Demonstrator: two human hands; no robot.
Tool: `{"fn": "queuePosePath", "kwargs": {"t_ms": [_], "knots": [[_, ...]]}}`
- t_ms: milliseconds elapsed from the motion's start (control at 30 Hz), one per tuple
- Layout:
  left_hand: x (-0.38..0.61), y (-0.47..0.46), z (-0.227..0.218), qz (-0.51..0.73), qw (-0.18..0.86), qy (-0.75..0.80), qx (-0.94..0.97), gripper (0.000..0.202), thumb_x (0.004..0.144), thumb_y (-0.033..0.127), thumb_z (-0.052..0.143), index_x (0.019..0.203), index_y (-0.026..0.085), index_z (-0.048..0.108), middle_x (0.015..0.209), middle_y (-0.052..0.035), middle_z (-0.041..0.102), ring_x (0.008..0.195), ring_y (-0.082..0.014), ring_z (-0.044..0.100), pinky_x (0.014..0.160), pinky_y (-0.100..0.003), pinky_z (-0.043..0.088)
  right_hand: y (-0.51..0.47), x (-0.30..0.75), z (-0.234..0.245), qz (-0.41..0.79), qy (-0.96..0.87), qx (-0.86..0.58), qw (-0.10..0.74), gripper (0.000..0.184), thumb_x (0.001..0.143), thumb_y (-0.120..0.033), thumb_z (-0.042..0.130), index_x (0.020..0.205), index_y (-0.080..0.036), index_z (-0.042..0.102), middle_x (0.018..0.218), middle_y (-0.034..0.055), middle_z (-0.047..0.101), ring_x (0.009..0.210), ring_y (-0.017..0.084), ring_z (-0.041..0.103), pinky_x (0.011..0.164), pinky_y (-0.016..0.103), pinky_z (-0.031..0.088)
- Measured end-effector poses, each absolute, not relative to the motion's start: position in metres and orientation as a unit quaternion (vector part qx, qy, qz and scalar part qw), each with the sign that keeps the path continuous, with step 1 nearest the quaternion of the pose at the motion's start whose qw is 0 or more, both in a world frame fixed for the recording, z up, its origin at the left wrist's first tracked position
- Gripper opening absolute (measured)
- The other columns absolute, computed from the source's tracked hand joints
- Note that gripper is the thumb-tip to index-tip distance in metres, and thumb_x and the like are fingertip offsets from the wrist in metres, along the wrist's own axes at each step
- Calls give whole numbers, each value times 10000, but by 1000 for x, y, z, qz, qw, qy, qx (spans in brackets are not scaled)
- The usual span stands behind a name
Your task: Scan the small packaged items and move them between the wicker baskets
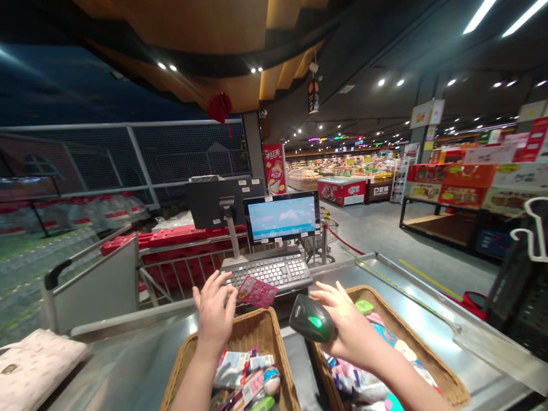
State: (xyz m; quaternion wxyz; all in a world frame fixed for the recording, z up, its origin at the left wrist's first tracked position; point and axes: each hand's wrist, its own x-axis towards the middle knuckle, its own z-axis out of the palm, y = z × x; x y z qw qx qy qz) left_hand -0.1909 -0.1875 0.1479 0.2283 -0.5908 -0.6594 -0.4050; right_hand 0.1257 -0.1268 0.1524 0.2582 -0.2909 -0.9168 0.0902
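A supermarket checkout, its steel worktop [428,308] carrying two wicker baskets. The left basket [280,357] holds foil snack packets and other small packaged goods; the right basket [411,341] is heaped with colourful bags. The left hand [213,319] hangs over the left basket with its grip spread apart, a pink packet [257,291] just beyond the fingers, in front of a POS keyboard [274,274]. The right hand [349,325] has its grip clamped on a black handheld barcode scanner [311,318], green light lit, above the right basket
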Motion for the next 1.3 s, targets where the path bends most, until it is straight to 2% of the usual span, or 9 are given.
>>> {"fn": "queuePosePath", "kwargs": {"t_ms": [300, 500, 767, 933, 1000, 1100, 1200, 1300], "knots": [[-221, -212, 112, -389, 179, -699, -573, 242, 911, 301, 453, 765, 230, 632, 1249, -92, 648, 1334, -318, 444, 1118, -702, 137, -132, 105, 144, 92, -926, -274, 245, 635, 592, -156, 572, 1222, -215, 629, 1367, 126, 571, 1403, 364, 367, 1163, 669, 147], [-236, -229, 78, -369, 126, -723, -571, 255, 897, 268, 446, 732, 224, 635, 1226, -99, 666, 1330, -330, 444, 1097, -722, 176, -137, 89, 134, 107, -928, -266, 237, 566, 578, -150, 579, 1131, -235, 668, 1369, 111, 574, 1396, 364, 382, 1162, 670, 145], [-236, -251, 32, -265, 51, -774, -573, 236, 858, 199, 472, 690, 208, 637, 1222, -85, 685, 1320, -323, 480, 1109, -680, 223, -145, 71, 132, 119, -930, -257, 234, 526, 582, -148, 579, 1092, -227, 682, 1337, 110, 596, 1391, 359, 391, 1166, 659, 155], [-229, -261, 16, -121, 4, -818, -563, 266, 831, 129, 468, 910, 199, 712, 1240, -117, 689, 1349, -338, 466, 1130, -687, 160, -148, 71, 133, 118, -928, -267, 232, 524, 596, -155, 585, 1106, -226, 680, 1329, 110, 599, 1386, 360, 397, 1166, 655, 164], [-225, -260, 19, -88, 10, -815, -572, 278, 801, 110, 482, 940, 188, 711, 1271, -141, 669, 1367, -351, 443, 1134, -686, 151, -146, 76, 132, 115, -925, -274, 238, 541, 593, -151, 586, 1122, -222, 673, 1334, 110, 596, 1384, 359, 400, 1170, 651, 160], [-212, -248, 31, -103, 20, -785, -611, 222, 795, 136, 509, 915, 186, 688, 1368, -149, 598, 1394, -347, 406, 1145, -668, 176, -141, 92, 131, 114, -915, -289, 256, 637, 592, -139, 586, 1224, -215, 623, 1341, 115, 592, 1381, 353, 405, 1170, 645, 176], [-187, -227, 46, -156, -36, -729, -666, 227, 843, 204, 522, 1035, 209, 644, 1420, -133, 552, 1361, -295, 462, 1150, -628, 247, -136, 117, 137, 111, -903, -311, 275, 714, 612, -131, 584, 1319, -227, 555, 1343, 114, 594, 1376, 356, 412, 1148, 651, 234], [-148, -203, 59, -194, -75, -657, -725, 311, 857, 271, 566, 1165, 236, 587, 1462, -120, 507, 1371, -271, 449, 1165, -613, 247, -130, 148, 145, 99, -890, -334, 292, 685, 620, -113, 572, 1295, -226, 567, 1327, 110, 603, 1368, 353, 422, 1136, 621, 286]]}}
